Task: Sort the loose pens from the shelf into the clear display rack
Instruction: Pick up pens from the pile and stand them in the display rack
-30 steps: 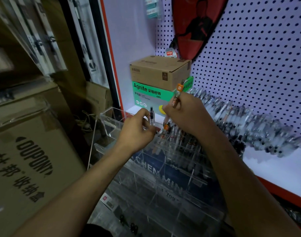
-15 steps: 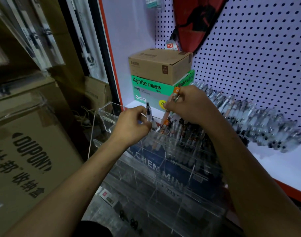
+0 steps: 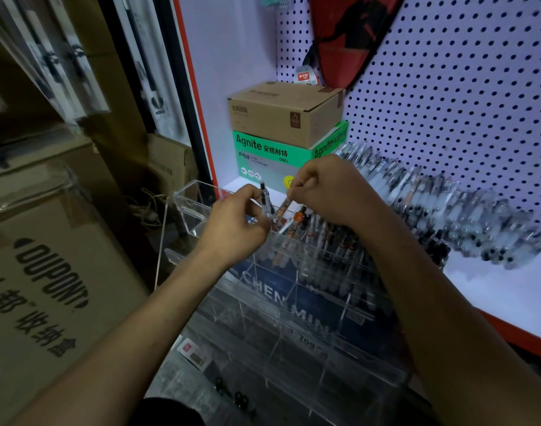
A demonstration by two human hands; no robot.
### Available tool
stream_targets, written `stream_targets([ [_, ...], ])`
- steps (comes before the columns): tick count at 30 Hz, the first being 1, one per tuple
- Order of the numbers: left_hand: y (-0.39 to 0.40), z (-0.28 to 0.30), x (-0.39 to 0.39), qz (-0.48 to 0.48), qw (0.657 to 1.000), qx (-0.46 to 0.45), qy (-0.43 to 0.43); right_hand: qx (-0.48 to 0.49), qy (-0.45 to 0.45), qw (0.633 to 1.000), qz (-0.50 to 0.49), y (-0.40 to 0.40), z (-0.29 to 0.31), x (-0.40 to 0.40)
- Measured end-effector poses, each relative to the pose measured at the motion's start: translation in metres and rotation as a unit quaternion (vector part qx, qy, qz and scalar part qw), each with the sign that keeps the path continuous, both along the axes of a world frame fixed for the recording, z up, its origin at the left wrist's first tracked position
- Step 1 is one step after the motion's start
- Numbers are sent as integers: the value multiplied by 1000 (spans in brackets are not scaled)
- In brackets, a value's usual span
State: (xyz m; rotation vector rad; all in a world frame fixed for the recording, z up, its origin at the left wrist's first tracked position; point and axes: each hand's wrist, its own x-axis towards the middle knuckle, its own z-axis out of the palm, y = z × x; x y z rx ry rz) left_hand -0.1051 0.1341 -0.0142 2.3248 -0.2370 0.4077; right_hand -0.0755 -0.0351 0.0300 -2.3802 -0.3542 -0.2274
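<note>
Head view, the only one I have: I read this as mid-placement, both hands over the top far row of the clear display rack (image 3: 293, 302), feeding pens into slots. My left hand (image 3: 235, 226) has fingers curled, pinching a black-capped clear pen (image 3: 265, 201) near upright, tip down at the rack's rear-left compartments. My right hand (image 3: 330, 192) is fisted round the top of an orange-patterned pen (image 3: 282, 210), which tilts down-left toward the same row; its lower end sits close to the left pen, and I can't tell if they touch. Next move, as I judge it: line each tip over a free slot and lower it straight, then release; the tips are close together, so one at a time looks safer. The rack's far row already holds a line of pens, orange-and-black ones nearest the hands. The loose pens (image 3: 447, 210) lie in a long heap on the white shelf (image 3: 493, 296), to the right and far side, against the pegboard (image 3: 462, 87); plenty left to sort. Green box (image 3: 272, 155) stands just beyond the hands.
</note>
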Motion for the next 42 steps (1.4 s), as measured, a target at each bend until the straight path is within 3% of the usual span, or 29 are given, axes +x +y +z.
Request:
stream_targets([
  [10, -6, 4, -4, -7, 1000, 2, -17, -78, 7, 997, 9, 18, -13, 3],
  [14, -5, 4, -3, 0, 1000, 15, -4, -67, 30, 997, -20, 12, -11, 6],
  [19, -7, 8, -7, -19, 998, 59, 4, -24, 71, 997, 18, -8, 5, 5],
  [29, -17, 7, -5, 21, 993, 112, 43, -14, 61, 998, -1, -36, 14, -17],
  [33, -20, 16, -10, 35, 998, 54, -19, -12, 33, 999, -9, -45, 14, -28],
  [42, -38, 37, -8, -47, 993, -45, -97, 53, -22, 997, -60, -82, 15, -44],
])
